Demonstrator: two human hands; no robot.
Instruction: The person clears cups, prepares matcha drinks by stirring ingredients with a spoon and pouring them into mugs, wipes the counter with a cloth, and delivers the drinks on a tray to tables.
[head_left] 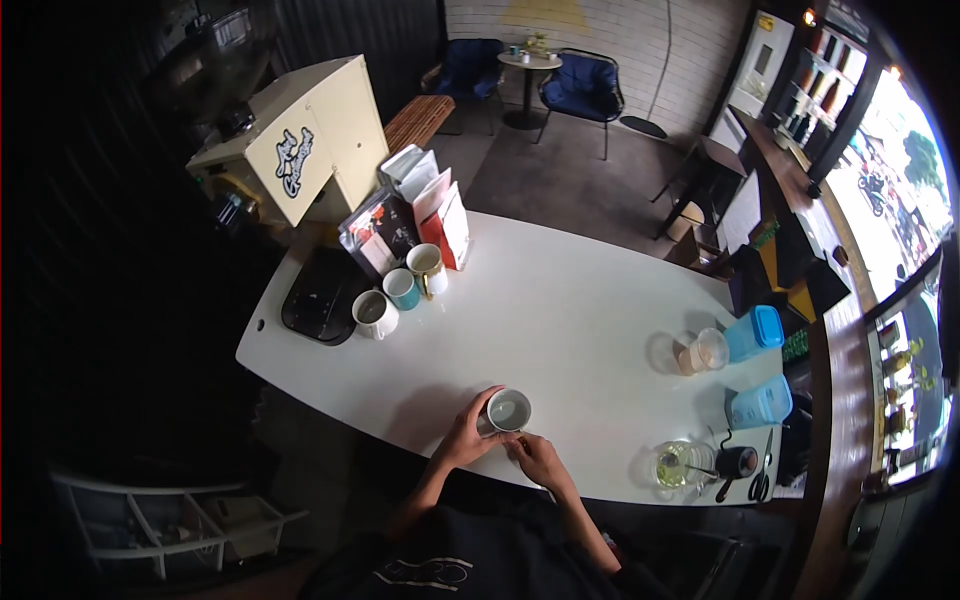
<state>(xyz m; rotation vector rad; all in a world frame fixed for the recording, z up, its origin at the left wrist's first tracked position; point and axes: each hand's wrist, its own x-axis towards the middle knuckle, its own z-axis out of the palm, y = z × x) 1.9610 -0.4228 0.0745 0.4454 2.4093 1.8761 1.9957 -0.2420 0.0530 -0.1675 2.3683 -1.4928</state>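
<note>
A light-coloured mug [509, 411] is held upright at the near edge of the white table, and no contents can be made out inside. The fingers of my left hand [467, 433] wrap around its left side. At its lower right, my right hand [538, 460] is closed at the mug's handle, which the fingers mostly hide. Whether the mug's base touches the tabletop cannot be seen. Farther off to the left stand a white mug [375, 314], a teal mug [402, 289] and a white mug with a gold handle [426, 268].
Left: black tray [322, 297], cream machine [290, 140], upright packets [440, 222]. Right: clear cup [709, 350], blue-lidded container [752, 334], blue container [762, 402], glass jar [680, 466], black gooseneck pot [738, 462], scissors [762, 484]. White table [560, 330] lies before me.
</note>
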